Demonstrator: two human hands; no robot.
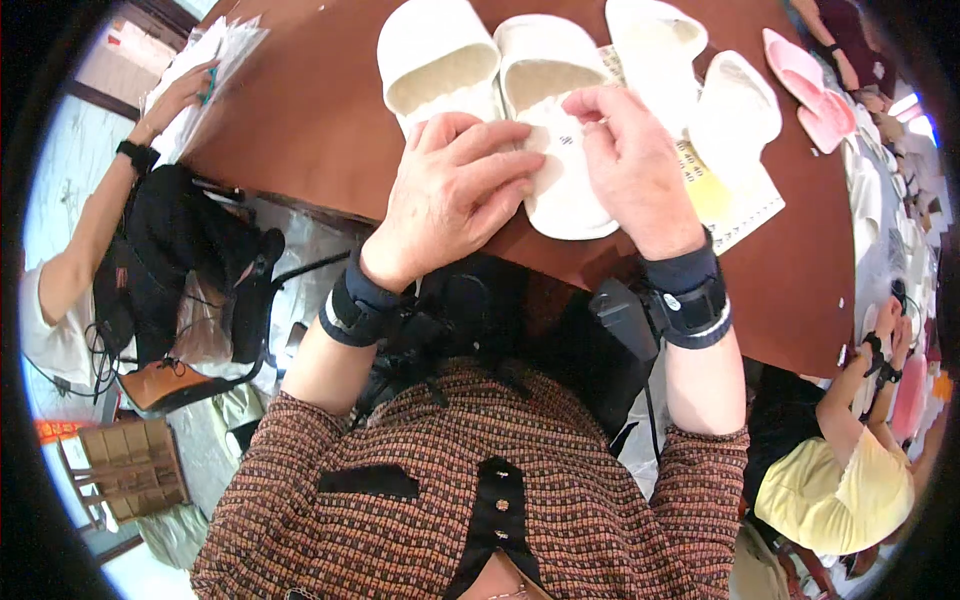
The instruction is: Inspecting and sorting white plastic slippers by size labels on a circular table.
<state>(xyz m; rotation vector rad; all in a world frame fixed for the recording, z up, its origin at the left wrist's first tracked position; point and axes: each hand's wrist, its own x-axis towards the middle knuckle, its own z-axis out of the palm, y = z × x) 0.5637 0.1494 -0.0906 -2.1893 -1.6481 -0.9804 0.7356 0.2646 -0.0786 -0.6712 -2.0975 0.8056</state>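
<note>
A white slide slipper (570,195) lies in front of me, its heel toward me, with a small dark mark on its insole. My left hand (450,190) is bent over the left edge of this slipper, thumb and fingers closed on it. Above the insole is my right hand (635,170), fingers curled and index finger and thumb drawn together near the strap. Anything between those fingertips is too small to make out. Another white slipper (440,60) lies just left, its heel partly hidden by my left hand.
Two more white slippers (655,40) lie to the right, partly over a sheet of stickers (740,215) with a yellow area. Pink slippers (812,95) sit farther right on the brown table (300,120). Co-workers' arms (100,215) reach in at both sides; a chair (190,390) stands left.
</note>
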